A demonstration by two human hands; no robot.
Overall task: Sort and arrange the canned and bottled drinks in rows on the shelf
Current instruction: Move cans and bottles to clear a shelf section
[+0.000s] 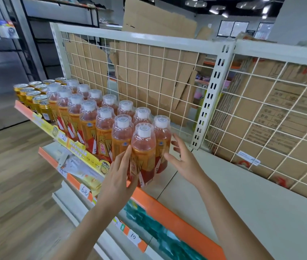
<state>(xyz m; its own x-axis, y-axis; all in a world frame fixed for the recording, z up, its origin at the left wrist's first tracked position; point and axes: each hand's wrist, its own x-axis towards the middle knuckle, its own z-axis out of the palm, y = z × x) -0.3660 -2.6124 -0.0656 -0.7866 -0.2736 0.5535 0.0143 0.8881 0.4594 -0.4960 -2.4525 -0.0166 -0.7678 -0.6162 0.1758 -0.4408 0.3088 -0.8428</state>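
At the far left end of the top shelf point(242, 194) stand the gold-topped cans point(34, 94), packed in short rows against the orange price rail point(177, 220). Just beside them, to their right, the orange bottled drinks point(92, 117) run in diagonal rows towards the camera, each with a white cap under a clear dome.

The front bottle point(143, 152) stands upright at the near right end of these rows, at the shelf's front edge, touching the bottles behind it. The left hand point(117, 177) holds it from its left side: the fingers lie straight up along the label and the thumb comes across the lower front of the bottle.

To the right of the same bottle, the right hand point(184, 158) is released, with its fingers spread and the palm turned towards the bottles. It holds nothing. Its fingertips are just beside the rearmost bottle point(161, 136) of the group, though whether they touch it cannot be told.

Further right the shelf surface is bare cream board. Behind it rises the white wire grid point(149, 72), with a slotted upright post point(212, 94), and flattened cardboard point(272, 109) leans behind the mesh.
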